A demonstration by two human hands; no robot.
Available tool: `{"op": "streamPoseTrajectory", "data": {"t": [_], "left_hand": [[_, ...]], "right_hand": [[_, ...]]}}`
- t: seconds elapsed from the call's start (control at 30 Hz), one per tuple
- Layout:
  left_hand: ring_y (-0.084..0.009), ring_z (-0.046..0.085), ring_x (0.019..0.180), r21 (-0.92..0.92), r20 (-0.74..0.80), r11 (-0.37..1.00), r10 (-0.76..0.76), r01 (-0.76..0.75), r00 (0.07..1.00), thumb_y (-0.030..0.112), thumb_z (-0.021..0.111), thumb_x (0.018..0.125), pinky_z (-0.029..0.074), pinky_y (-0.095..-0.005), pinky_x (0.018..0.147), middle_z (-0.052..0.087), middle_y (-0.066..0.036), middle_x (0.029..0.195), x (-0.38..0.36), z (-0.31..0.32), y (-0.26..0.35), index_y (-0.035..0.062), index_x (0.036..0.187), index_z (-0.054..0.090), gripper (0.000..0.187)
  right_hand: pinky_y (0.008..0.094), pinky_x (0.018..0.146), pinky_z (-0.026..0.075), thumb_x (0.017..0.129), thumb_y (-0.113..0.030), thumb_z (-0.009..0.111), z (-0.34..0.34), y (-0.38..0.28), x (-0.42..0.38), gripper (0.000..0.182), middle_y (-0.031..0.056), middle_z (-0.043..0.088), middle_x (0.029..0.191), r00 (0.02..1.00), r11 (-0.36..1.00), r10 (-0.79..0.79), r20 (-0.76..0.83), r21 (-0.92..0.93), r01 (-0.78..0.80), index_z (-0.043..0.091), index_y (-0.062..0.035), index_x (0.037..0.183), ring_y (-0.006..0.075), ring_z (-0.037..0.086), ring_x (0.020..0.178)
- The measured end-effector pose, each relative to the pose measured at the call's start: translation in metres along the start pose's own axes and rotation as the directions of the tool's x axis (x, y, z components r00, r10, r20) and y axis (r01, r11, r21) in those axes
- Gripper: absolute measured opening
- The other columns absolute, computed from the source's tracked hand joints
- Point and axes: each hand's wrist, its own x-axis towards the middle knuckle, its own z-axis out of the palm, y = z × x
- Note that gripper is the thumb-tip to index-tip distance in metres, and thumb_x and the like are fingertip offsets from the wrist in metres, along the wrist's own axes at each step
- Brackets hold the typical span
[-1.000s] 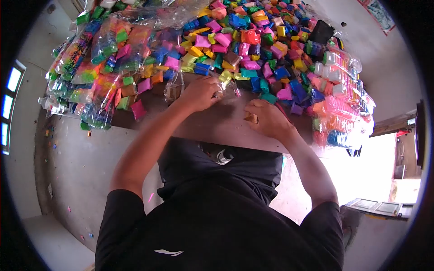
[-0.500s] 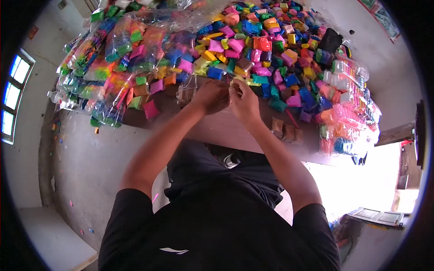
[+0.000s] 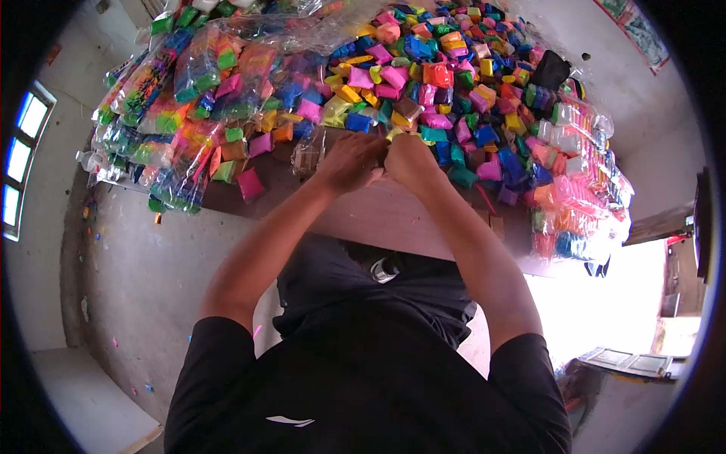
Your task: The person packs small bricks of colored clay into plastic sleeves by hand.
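My left hand (image 3: 351, 161) and my right hand (image 3: 411, 162) meet over the near part of the table, with their fingers curled together. Both are closed, and whatever is between them is hidden behind the knuckles. Just left of my left hand lies a clear plastic bag with brown packets (image 3: 308, 151). Beyond my fingers, a blue packet (image 3: 358, 122) and a pale yellow packet (image 3: 335, 112) rest at the edge of a big heap of small coloured packets (image 3: 439, 76). Brown packets (image 3: 496, 225) sit beside my right forearm, partly covered by it.
Filled clear bags of coloured packets (image 3: 178, 113) cover the table's left side. More bags of pink and white packets (image 3: 578, 197) are stacked at the right edge. A black pouch (image 3: 551, 69) lies on the heap. The table's front edge (image 3: 378, 234) runs before my lap.
My right hand has turned and its fingers, raised and curled before, are now folded into a fist against my left hand. My right forearm now covers more of the brown packets.
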Motion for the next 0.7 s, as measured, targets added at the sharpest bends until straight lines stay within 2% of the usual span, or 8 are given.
{"op": "streamPoseTrajectory", "data": {"t": [0.07,0.17,0.23,0.37,0.47,0.57,0.63,0.7], "left_hand": [[-0.0317,0.063,0.117,0.016,0.16,0.999,-0.044,0.042,0.986,0.031,0.073,0.086,0.044,-0.0484,0.102,0.069,-0.011,0.111,0.002,-0.006,0.003,0.0124,0.113,0.068,0.034],[-0.0341,0.066,0.108,-0.042,0.058,0.997,0.066,-0.064,0.996,0.023,0.071,0.085,0.049,-0.0503,0.095,0.068,-0.014,0.113,0.001,-0.001,0.003,0.0094,0.112,0.066,0.031],[-0.0336,0.065,0.109,0.112,0.192,0.99,0.064,-0.086,0.979,0.022,0.068,0.087,0.05,-0.0501,0.095,0.067,-0.013,0.112,0.01,0.009,-0.005,0.0113,0.111,0.068,0.026],[-0.0363,0.067,0.105,0.218,0.289,0.968,0.061,-0.127,0.956,0.02,0.066,0.089,0.052,-0.0501,0.092,0.067,-0.014,0.112,0.014,0.011,-0.006,0.0109,0.113,0.068,0.025],[-0.0386,0.068,0.101,0.224,0.346,0.974,-0.11,0.032,0.932,0.016,0.063,0.09,0.054,-0.0494,0.09,0.065,-0.016,0.117,0.017,0.005,0.001,0.0073,0.115,0.069,0.027],[-0.0409,0.069,0.099,0.073,0.371,0.975,0.169,-0.21,0.913,0.012,0.062,0.09,0.055,-0.0503,0.088,0.066,-0.02,0.119,0.017,-0.003,0.005,0.0016,0.114,0.067,0.027],[-0.0398,0.069,0.105,0.14,0.488,0.99,-0.068,-0.001,0.87,0.011,0.063,0.089,0.055,-0.0499,0.088,0.066,-0.021,0.119,0.026,-0.005,0.015,-0.0006,0.115,0.065,0.029],[-0.0389,0.068,0.107,0.182,0.558,0.979,-0.023,-0.096,0.83,0.01,0.063,0.089,0.055,-0.0499,0.089,0.067,-0.021,0.119,0.031,-0.001,0.011,-0.0004,0.115,0.065,0.028]], "right_hand": [[0.0472,0.077,0.06,0.085,-0.012,0.063,-0.006,0.004,-0.012,0.022,0.025,0.073,0.093,0.99,0.983,-0.135,0.03,-0.12,0.138,0.075,0.0035,0.095,0.0394,0.074,0.09],[0.0495,0.083,0.056,0.082,-0.011,0.064,-0.019,0.008,-0.033,0.022,0.0203,0.071,0.087,0.989,0.971,0.141,-0.04,0.2,-0.131,0.074,0.002,0.096,0.04,0.071,0.09],[0.0496,0.082,0.057,0.083,-0.012,0.064,-0.001,0.028,-0.038,0.02,0.0168,0.07,0.086,0.994,0.993,-0.108,0.016,0.056,0.107,0.074,-0.0013,0.096,0.0387,0.071,0.088],[0.0492,0.081,0.057,0.084,-0.013,0.066,0.013,0.039,-0.032,0.015,0.0176,0.072,0.092,0.982,0.98,-0.191,0.01,-0.063,0.191,0.074,-0.0021,0.091,0.0374,0.072,0.09],[0.0497,0.079,0.058,0.084,-0.015,0.068,-0.016,0.034,-0.032,0.014,0.0172,0.073,0.092,0.974,0.987,-0.134,0.182,-0.067,0.149,0.075,-0.0041,0.089,0.0371,0.072,0.09],[0.0496,0.075,0.06,0.081,-0.01,0.065,-0.034,0.028,-0.041,0.014,0.018,0.074,0.084,0.959,0.981,-0.169,0.229,-0.053,0.186,0.075,-0.0035,0.089,0.0373,0.074,0.086],[0.0496,0.076,0.059,0.082,-0.01,0.064,-0.022,0.036,-0.046,0.014,0.0173,0.075,0.087,0.96,0.977,-0.197,0.198,-0.043,0.209,0.076,-0.006,0.088,0.0365,0.075,0.086],[0.0498,0.076,0.059,0.084,-0.014,0.066,-0.014,0.042,-0.051,0.013,0.0175,0.074,0.089,0.967,0.982,-0.174,0.185,-0.038,0.184,0.076,-0.0062,0.088,0.0372,0.073,0.088]]}}
